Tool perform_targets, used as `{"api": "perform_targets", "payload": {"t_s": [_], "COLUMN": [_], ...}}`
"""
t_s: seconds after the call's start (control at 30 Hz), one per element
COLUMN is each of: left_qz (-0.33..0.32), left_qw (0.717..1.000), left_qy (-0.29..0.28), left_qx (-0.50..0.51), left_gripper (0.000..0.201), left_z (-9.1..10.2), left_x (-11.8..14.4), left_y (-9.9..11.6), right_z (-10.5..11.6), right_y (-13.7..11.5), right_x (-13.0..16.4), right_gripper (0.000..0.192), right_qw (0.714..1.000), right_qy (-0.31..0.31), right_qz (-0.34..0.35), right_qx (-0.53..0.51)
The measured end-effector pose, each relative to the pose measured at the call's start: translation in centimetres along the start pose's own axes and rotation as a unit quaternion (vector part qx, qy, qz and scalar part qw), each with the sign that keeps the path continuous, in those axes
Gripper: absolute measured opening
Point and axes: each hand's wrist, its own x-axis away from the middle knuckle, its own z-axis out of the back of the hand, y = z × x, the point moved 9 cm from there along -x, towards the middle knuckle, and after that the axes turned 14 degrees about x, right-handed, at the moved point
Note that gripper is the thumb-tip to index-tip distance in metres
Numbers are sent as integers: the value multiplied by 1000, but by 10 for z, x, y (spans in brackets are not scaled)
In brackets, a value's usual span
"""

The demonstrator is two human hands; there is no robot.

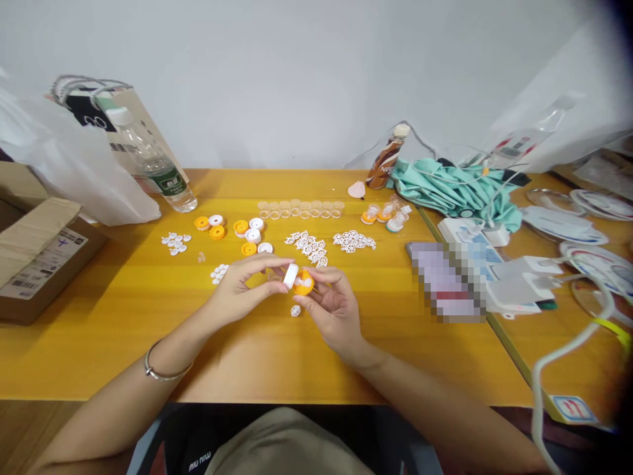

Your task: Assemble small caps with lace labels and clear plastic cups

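Pinched between the thumb and fingers of my left hand [240, 290] is a white round cap [291, 276], tilted on edge. Beside it, my right hand [339, 309] grips an orange round cap [303, 284] that has whitish pieces inside. The two caps are side by side; whether they touch, I cannot tell. Just below them a small white openwork piece [295, 311] lies on the table. Beyond my hands are orange and white caps [253, 234], white openwork pieces [311, 247] and a row of clear cups [301, 210].
White discs [175, 243] and tiny rings [201, 256] lie to the left, near a cardboard box [44, 257] and a water bottle [165, 175]. Capped clear pieces [383, 214] stand back right. A phone [445, 280], power strip [469, 244], cables and green cloth [455, 191] occupy the right.
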Motion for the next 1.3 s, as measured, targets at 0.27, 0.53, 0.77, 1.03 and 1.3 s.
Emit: {"api": "perform_targets", "payload": {"t_s": [0.27, 0.53, 0.77, 1.03, 1.3], "left_qz": [-35, -80, -48, -17, 49], "left_qw": [998, 984, 994, 998, 941], "left_qy": [-2, -17, 9, 54, -191], "left_qx": [-59, -156, -101, -28, -276], "left_gripper": [31, 32, 29, 29, 19], "left_z": [-4, -11, -8, 15, -19], "left_x": [3, 7, 5, 2, 46], "left_y": [3, 13, 11, 13, -8], "right_z": [-1, -5, -8, -4, -5], "right_y": [1, 2, 8, 23, 42], "right_x": [0, 1, -1, -5, -4], "right_gripper": [27, 29, 28, 36, 38], "right_qw": [1000, 1000, 997, 991, 968], "right_qy": [-4, -19, -34, -34, -32], "right_qz": [-1, 2, -53, -110, -208], "right_qx": [-3, -12, -34, -65, -136]}}
